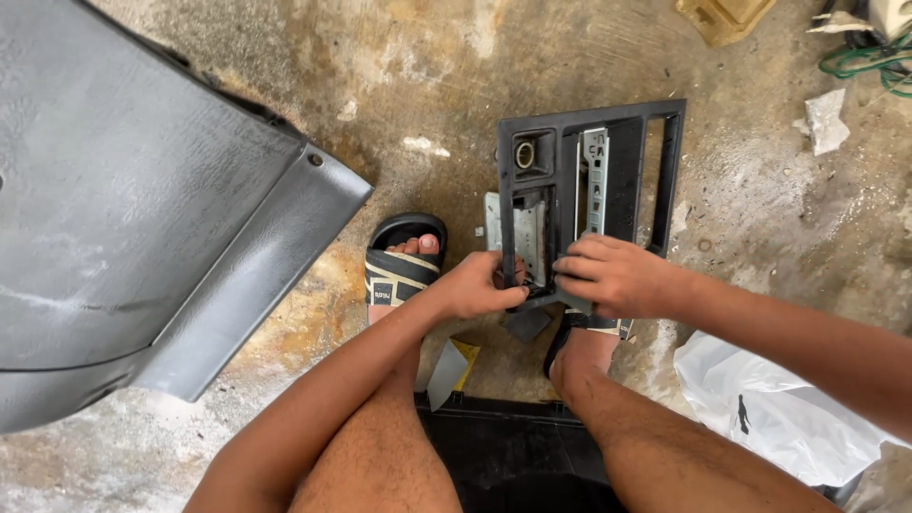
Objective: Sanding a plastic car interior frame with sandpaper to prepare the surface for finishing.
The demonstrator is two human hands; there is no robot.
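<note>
A black plastic console frame (pixel 665 161) with rectangular openings lies on the stained concrete floor in front of me. A grey metal bracket (pixel 595 176) sits inside it, and a round socket (pixel 525 155) is at its upper left corner. My left hand (pixel 478 285) grips the frame's near left edge. My right hand (pixel 613 275) clamps the near edge of the frame beside it, fingers curled over the bracket's lower end. My feet in black sandals (pixel 404 271) rest just below the frame.
A large grey car trim panel (pixel 142 209) fills the left side. A white plastic bag (pixel 769 404) lies at the lower right. Green wire (pixel 869 62) and paper scraps are at the top right. A black object (pixel 513 446) sits between my legs.
</note>
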